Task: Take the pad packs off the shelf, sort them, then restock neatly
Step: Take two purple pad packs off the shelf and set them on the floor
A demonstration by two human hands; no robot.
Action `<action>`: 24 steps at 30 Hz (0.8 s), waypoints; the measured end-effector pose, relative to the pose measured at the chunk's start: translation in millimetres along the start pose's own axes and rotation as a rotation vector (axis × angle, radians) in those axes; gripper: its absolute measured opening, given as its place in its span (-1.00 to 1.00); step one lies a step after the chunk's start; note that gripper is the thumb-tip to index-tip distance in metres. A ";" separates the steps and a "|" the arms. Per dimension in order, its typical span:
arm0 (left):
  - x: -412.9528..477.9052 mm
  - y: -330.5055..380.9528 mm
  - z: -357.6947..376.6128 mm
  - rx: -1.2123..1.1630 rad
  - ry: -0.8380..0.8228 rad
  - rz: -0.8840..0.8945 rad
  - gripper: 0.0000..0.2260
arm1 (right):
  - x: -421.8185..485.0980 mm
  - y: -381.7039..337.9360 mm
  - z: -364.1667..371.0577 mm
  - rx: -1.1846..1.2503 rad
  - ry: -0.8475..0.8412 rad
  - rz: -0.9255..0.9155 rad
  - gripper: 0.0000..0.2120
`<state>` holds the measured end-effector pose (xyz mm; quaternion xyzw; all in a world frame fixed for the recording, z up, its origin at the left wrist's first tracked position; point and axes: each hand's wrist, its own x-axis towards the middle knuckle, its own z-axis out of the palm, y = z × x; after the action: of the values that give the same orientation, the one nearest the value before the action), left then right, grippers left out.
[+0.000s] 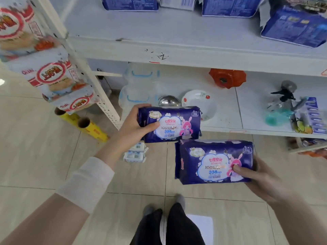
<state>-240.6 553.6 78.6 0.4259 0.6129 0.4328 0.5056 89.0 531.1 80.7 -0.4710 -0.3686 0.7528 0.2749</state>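
Observation:
I hold two dark purple pad packs in the air in front of the white shelf [177, 55]. My left hand [136, 126] grips the left end of the upper pad pack [177, 124], thumb across its front. My right hand [256, 175] grips the right end of the lower, nearer pad pack [208, 161], thumb pressed on the pink figure printed there. Both packs face me, label side up. Several blue packs [292, 30] stand at the back of the upper shelf board. Two small white packs [135, 153] lie on the floor tiles below my left hand.
The lower shelf board holds clear lidded containers [141, 85], a metal bowl [168, 101], a white plate [200, 103], an orange object [227, 78] and bottles [283, 105]. Snack bags [51, 75] hang on the shelf's left post. Yellow rolls [88, 128] lie on the floor. My legs [168, 225] stand below.

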 end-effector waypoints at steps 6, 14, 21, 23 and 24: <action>45.0 -79.4 44.8 -0.071 -0.043 -0.187 -0.48 | 44.9 42.3 -51.3 -0.074 0.021 0.138 -0.21; 103.3 -200.7 77.7 0.017 -0.116 -0.255 -0.41 | 113.2 123.7 -93.2 -0.099 0.041 0.270 -0.06; 164.8 -361.0 92.9 0.106 -0.166 -0.220 -0.39 | 214.1 250.0 -126.2 -0.111 0.059 0.244 -0.36; 180.6 -406.7 95.2 0.131 -0.182 -0.210 -0.40 | 244.8 289.9 -137.0 -0.102 0.057 0.225 -0.34; 189.1 -427.9 96.2 0.143 -0.188 -0.203 -0.41 | 260.7 309.4 -142.4 -0.099 0.055 0.220 -0.31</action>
<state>-205.4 632.3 -391.1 0.4354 0.6321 0.2927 0.5703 92.6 593.2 -343.7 -0.5419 -0.3437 0.7462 0.1773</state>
